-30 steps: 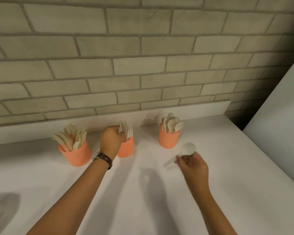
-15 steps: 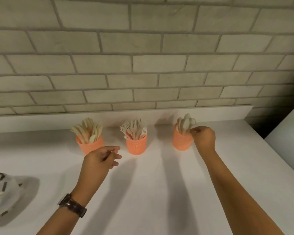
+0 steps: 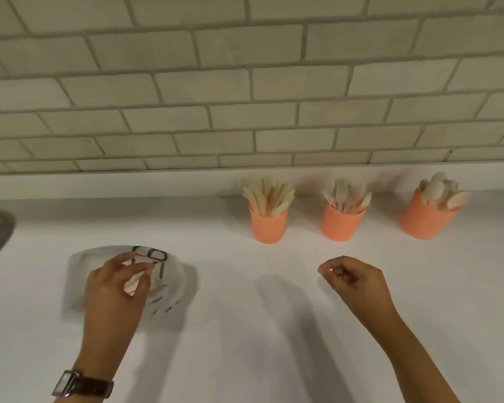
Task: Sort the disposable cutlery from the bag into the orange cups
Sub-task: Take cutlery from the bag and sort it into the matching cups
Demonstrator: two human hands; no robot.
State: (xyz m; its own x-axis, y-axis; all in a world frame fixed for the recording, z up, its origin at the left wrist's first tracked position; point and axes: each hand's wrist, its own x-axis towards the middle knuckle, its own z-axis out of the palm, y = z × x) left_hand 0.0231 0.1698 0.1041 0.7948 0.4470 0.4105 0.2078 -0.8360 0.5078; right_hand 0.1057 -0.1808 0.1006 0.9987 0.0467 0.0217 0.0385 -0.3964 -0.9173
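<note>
White counter (image 3: 245,330) under a pale brick wall (image 3: 245,82); 3 orange cups are lined up along the back edge.

Flat knife-like pieces are held upright in the left cup (image 3: 268,226), forks in the middle cup (image 3: 342,224), and spoons in the right cup (image 3: 425,221). A translucent bag (image 3: 175,282) with dark print is seen lying on the counter well left of the cups. The left hand (image 3: 115,295) is placed over the bag, its fingers pinched on a few pale cutlery pieces (image 3: 133,282). A wristwatch (image 3: 82,386) is worn on that wrist. The right hand (image 3: 354,279) is held above bare counter in front of the cups, fingers loosely curled and nothing visibly held.
</note>
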